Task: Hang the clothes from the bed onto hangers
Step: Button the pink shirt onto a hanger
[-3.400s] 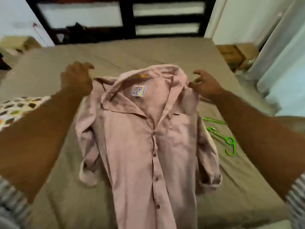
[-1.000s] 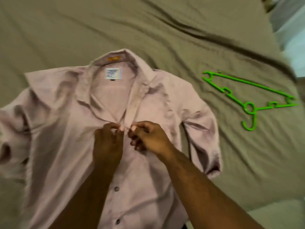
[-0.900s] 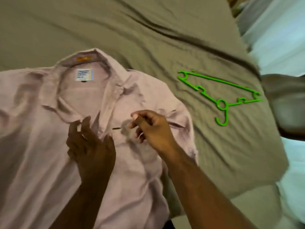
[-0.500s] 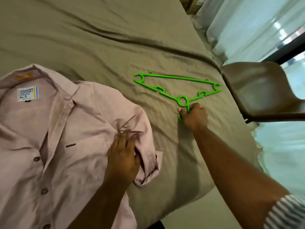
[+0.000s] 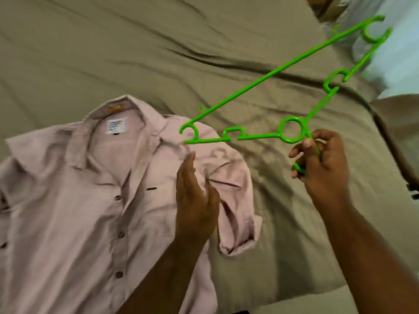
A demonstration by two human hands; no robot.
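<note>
Right hand [image 5: 322, 164], grip clenched round the hook [image 5: 299, 169] of the green hanger [image 5: 272, 74], holds it above the bed [image 5: 158, 41]. Left hand [image 5: 195, 200] relaxed, empty, over the pink shirt [image 5: 79, 200] lying flat, near left. Floppy cloth, stiff light hanger: enter at the collar [image 5: 149, 132].

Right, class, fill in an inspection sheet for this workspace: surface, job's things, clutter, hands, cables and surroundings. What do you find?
Surface: olive bedsheet, wrinkled.
Job's things: pink shirt lying front up, collar open; green hanger held above the bed.
Clutter: nothing seen.
Grippers: right hand grips the hanger's hook; left hand open over the shirt's shoulder.
Cables: nothing seen.
Surroundings: brown chair at right edge; pale curtain, blurred.
</note>
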